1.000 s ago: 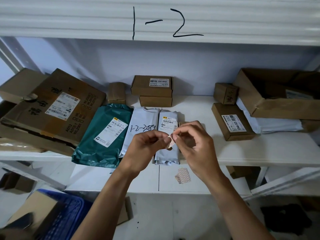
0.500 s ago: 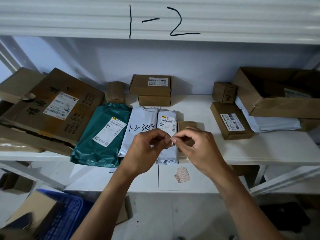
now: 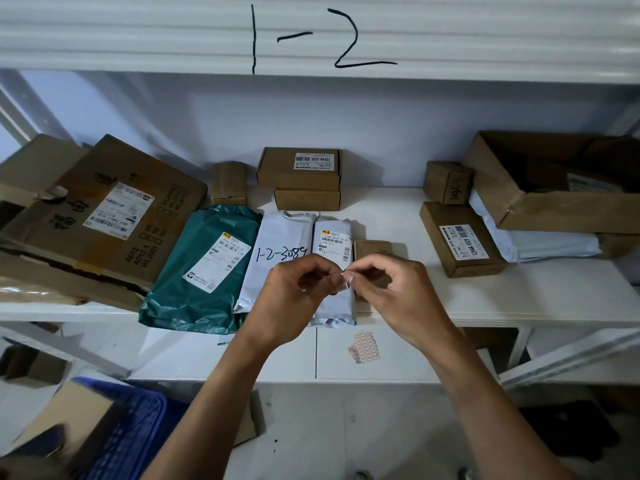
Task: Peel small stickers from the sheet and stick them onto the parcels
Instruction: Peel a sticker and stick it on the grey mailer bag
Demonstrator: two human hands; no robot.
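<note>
- Both hands sit a little lower over the shelf's front edge than half a second ago, and the sticker scrap between them now shows as a small strip rather than a curled piece.
- The left hand pinches the small sticker strip between thumb and forefinger, the other fingers curled in.
- The right hand meets it fingertip to fingertip, thumb and forefinger closed on the strip's top edge.
- The hands hover above the white shelf, in front of the small grey mailer and the small brown box beside it.
- Left of these lie the grey mailer marked 1-2-3089 and the green mailer, both overhanging the front edge.
- A sticker sheet lies on the lower shelf board, below the hands.
- Cardboard boxes stand along the shelf's back edge and in both far corners.
- At the right, a labelled flat box lies apart from the hands.
</note>
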